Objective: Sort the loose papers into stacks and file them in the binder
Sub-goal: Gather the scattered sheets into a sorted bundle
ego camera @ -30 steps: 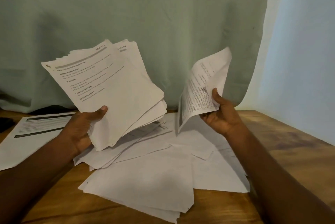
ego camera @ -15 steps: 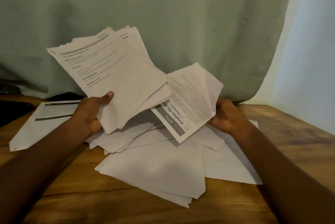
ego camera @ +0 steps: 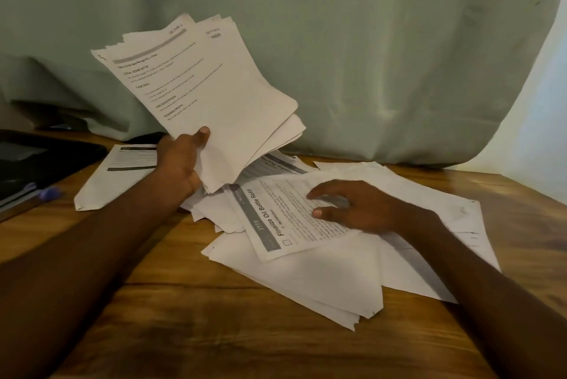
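Down from my right hand (ego camera: pixel 356 210) went the printed sheet (ego camera: pixel 294 219), now pressed flat under open fingers atop the loose pile (ego camera: pixel 322 274); left hand (ego camera: pixel 181 164) grips the sorted stack (ego camera: pixel 214 96) above it; binder filing not yet begun

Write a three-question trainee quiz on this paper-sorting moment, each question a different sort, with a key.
1. True or false: the left hand holds a stack of papers raised above the table.
2. Multiple choice: the right hand is A) gripping a pen, B) resting with spread fingers on the printed sheet, C) holding a binder.
3. Fill in: the sheet's bold heading reads "Finalize Oil Bottle ____".

Key: 1 true; 2 B; 3 Refill.
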